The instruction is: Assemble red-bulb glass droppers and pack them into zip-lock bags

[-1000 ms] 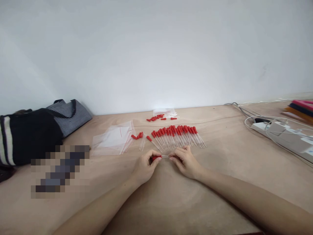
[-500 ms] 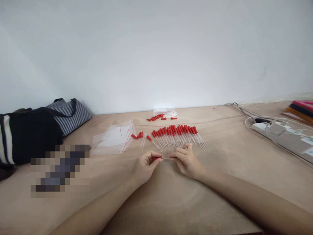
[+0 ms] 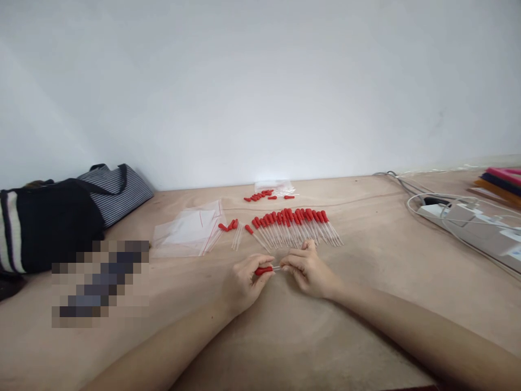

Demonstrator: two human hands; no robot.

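My left hand (image 3: 249, 277) pinches a red rubber bulb (image 3: 264, 270) between thumb and fingers. Out of the bulb's right end runs a thin clear glass tube (image 3: 277, 268), gripped by the fingertips of my right hand (image 3: 307, 270). Both hands are close together, low over the table. Just beyond them lies a row of droppers with red bulbs (image 3: 291, 217), their clear tips pointing toward me. Left of that row are several bare glass tubes (image 3: 238, 237) and a few loose red bulbs (image 3: 233, 224).
Clear zip bags (image 3: 189, 228) lie on the wooden table (image 3: 264, 336). Near the wall are more red bulbs (image 3: 260, 195) and a small bag with tubes (image 3: 279, 187). A black bag (image 3: 52, 222) sits left; power strips with cables (image 3: 476, 222) lie right.
My left hand has shifted slightly right and toward me with the bulb, and less of the glass tube shows between the hands. The bulb is more visible now.
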